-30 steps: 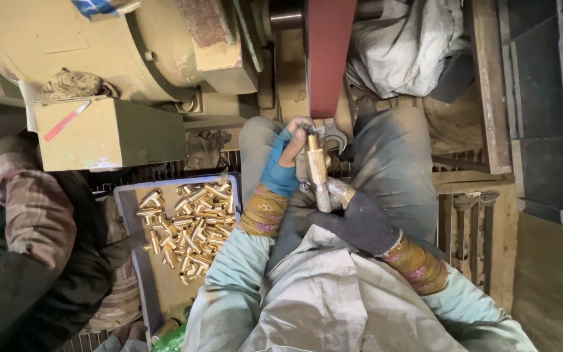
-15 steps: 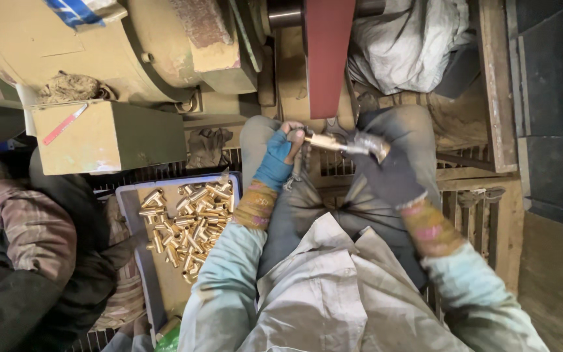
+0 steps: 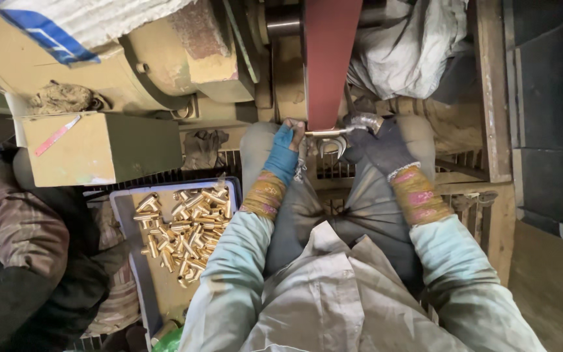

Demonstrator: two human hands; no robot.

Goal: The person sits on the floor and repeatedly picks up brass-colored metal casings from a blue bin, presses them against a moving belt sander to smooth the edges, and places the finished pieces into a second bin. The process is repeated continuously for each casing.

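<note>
Tray of brass pieces (image 3: 177, 225) sits left; my left hand (image 3: 286, 145) and right hand (image 3: 379, 146) both clasp a shiny metal rod (image 3: 326, 132) against the red belt (image 3: 329, 62).

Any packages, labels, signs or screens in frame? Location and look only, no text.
No signs or screens.
Cardboard box: left of the person's knees, below the machine housing; rectangular, tan, with a pink strip on top.
Woven sack: top left, over the machine; white with blue stripes.
Tray: lower left, beside the left forearm; rectangular, blue-grey rim, holding brass pieces.
</note>
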